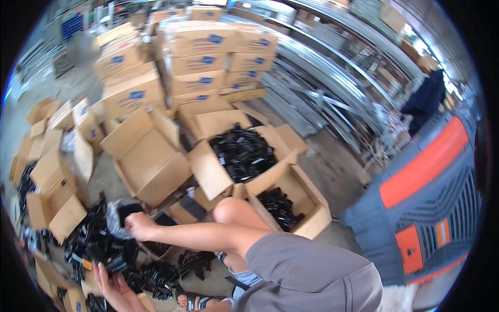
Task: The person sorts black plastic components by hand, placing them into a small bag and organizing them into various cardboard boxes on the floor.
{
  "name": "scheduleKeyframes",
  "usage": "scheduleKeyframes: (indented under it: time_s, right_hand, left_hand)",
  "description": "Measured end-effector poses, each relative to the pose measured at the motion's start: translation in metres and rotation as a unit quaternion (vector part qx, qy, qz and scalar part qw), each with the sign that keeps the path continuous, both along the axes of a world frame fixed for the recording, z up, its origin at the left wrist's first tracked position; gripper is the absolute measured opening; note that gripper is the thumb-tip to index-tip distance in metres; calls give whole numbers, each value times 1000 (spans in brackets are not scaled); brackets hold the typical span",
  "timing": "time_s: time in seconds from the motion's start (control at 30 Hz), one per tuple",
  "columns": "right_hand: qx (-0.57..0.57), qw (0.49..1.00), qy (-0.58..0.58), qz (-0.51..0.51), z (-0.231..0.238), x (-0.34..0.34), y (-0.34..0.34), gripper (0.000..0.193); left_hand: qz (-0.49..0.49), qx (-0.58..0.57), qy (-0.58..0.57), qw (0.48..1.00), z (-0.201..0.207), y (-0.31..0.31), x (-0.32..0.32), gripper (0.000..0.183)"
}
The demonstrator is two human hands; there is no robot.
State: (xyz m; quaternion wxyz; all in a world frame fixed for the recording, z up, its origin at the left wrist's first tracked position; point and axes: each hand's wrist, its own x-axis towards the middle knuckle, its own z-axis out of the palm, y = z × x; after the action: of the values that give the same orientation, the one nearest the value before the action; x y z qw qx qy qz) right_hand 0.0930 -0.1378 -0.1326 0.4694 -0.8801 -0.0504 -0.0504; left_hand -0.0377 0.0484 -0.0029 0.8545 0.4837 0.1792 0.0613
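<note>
My right hand (139, 226) reaches across from the right, closed on the edge of a clear plastic bag (112, 220). Something black shows at the bag's mouth, too blurred to name. Lower down, my left hand (117, 290) has its fingers stretched out and apart, next to the heap of small black parts (99, 236) on the floor. The heap spreads beneath and around both hands, with an orange-yellow piece (86, 264) among it. More loose black parts (158, 273) lie in front of my feet.
Open cartons hold black parts: a large one (212, 174) and a smaller one (314, 227). An open carton (150, 179) shows a bare bottom. Closed boxes (200, 65) are stacked behind. A grey-and-orange machine (423, 182) stands at right, near metal racks (332, 62).
</note>
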Motion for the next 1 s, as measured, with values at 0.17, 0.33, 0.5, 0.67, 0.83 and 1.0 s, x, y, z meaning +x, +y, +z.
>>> scheduleKeyframes:
  time_s: [0.17, 0.33, 0.5, 0.67, 0.83, 1.0]
  right_hand:
    - [152, 980, -31, 123, 140, -50, -35, 15]
    - [299, 941, 30, 154, 146, -81, -34, 10]
    - [374, 910, 70, 166, 171, -79, -57, 6]
    - [352, 918, 95, 155, 208, -76, -56, 20]
    - [381, 924, 11, 40, 185, -77, -48, 15]
    - [267, 959, 23, 90, 187, -86, -17, 15]
  left_hand:
    - [20, -3, 31, 999, 58, -54, -13, 47]
    - [25, 7, 26, 999, 72, -73, -23, 48]
    - [58, 8, 30, 998, 69, -72, -12, 44]
    - [56, -12, 11, 998, 36, -14, -11, 38]
    - [-3, -76, 30, 997, 42, -69, 20, 45]
    - [51, -43, -12, 998, 31, -63, -2, 35]
